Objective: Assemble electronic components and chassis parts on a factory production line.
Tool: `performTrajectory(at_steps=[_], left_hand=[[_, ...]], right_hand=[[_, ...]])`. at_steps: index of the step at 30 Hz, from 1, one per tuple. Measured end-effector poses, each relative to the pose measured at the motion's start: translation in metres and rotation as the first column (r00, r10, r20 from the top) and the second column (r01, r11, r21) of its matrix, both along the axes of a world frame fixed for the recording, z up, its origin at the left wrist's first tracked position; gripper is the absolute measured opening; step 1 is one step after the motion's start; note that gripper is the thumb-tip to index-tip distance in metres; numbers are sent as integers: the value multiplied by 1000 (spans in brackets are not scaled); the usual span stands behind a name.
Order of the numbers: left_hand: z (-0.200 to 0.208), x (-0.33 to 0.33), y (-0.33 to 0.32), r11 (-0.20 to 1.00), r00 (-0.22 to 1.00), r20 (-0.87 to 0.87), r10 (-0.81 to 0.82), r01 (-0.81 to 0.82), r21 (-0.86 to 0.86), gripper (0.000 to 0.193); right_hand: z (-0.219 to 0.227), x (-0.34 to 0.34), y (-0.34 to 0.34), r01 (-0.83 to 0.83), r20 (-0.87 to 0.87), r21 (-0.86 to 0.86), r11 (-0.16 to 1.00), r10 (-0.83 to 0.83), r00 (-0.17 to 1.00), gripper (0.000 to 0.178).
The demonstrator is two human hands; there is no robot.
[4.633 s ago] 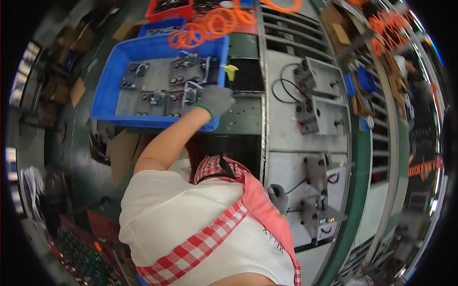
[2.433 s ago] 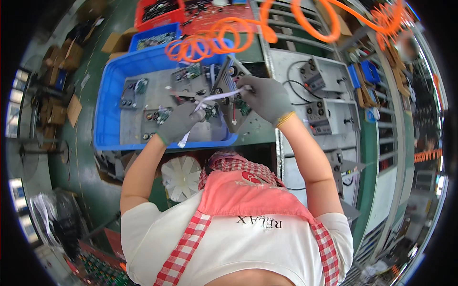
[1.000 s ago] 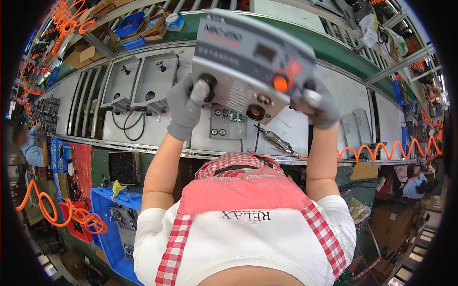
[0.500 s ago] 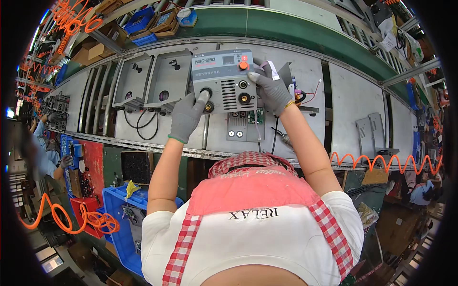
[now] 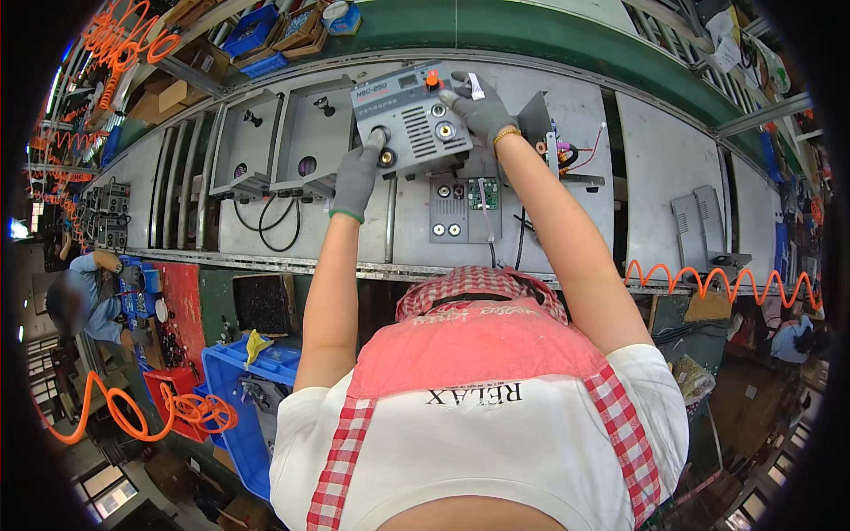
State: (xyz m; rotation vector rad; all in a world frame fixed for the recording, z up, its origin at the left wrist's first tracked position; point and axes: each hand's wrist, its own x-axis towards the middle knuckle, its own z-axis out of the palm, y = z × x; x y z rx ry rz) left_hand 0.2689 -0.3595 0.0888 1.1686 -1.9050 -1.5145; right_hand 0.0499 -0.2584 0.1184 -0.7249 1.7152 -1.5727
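Note:
Between my two grey-gloved hands is a grey front panel (image 5: 409, 146) of a welding machine, with a small display, an orange knob (image 5: 432, 80), vent slots and round sockets. It hangs tilted above the bench, its right side higher. My left hand (image 5: 357, 177) grips the lower left corner, thumb by a socket. At the upper right edge, my right hand (image 5: 482, 115) is closed on the panel, beside a white ribbon cable (image 5: 476, 86). Below lies a second grey panel (image 5: 450, 232) with a green circuit board (image 5: 484, 193). The fingers behind the held panel are hidden.
Two open grey metal housings (image 5: 301, 146) stand on the left of the bench, a black cable (image 5: 266, 232) before them. Wired parts (image 5: 564, 159) sit to the right. Grey covers (image 5: 695, 226) lie farther right. A coiled orange hose (image 5: 722, 281) runs along the front edge. Another person (image 5: 93, 296) is at far left.
Both hands have moved the held panel slightly farther away, and it now tilts, right side up and its face leaning back. More of the second panel below shows.

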Motion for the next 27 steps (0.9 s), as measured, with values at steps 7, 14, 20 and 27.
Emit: performTrajectory(at_steps=[7, 14, 20, 27], left_hand=[[16, -9, 8, 984, 997, 32, 71, -75, 159, 65], [-8, -3, 10, 985, 989, 69, 129, -120, -124, 67], [-6, 1, 17, 954, 996, -81, 41, -63, -293, 62], [-14, -3, 18, 931, 975, -215, 49, -122, -345, 57]], right_hand=[[-20, -7, -21, 258, -214, 107, 960, -232, 949, 40], [-13, -3, -2, 97, 763, -249, 964, 133, 633, 20], [-5, -10, 8, -8, 716, -461, 887, 378, 587, 31], [-6, -5, 7, 14, 679, -586, 810, 481, 555, 43]])
